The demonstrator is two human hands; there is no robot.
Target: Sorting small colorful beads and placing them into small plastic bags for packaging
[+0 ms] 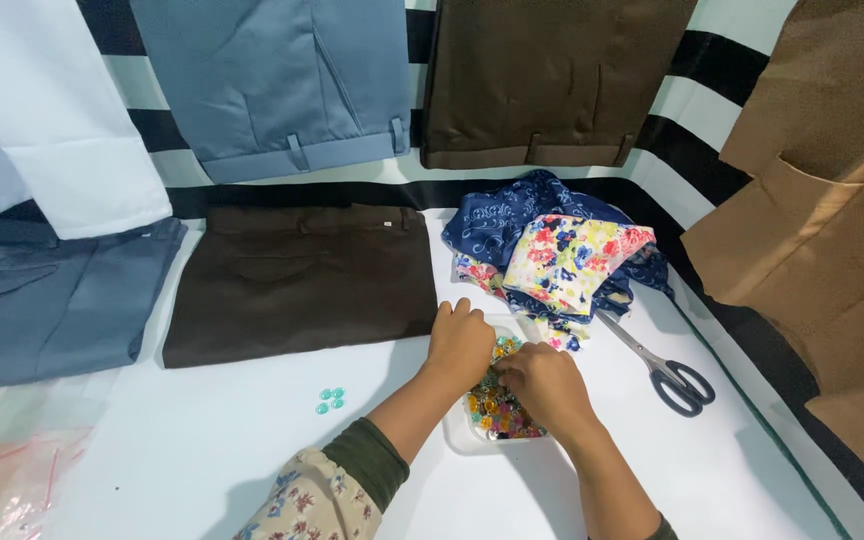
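Head view: both hands, left hand (459, 345) and right hand (544, 385), dig with curled fingers into a clear tray (462, 440) of colourful beads (500, 412) on the white table (252, 440). Beads look tiny, hard, slippery; best pinched singly.

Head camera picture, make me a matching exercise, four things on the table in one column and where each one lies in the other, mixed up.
Things:
1. scissors
2. small teal buttons
3. clear tray of coloured buttons
4. floral fabric pieces

Places:
A. under both hands, left hand and right hand
B. right of the tray, handles toward the camera
C. beyond the tray, heaped beside the dark brown trousers
D. loose on the white table, left of the left forearm

Pairs: 1-B, 2-D, 3-A, 4-C
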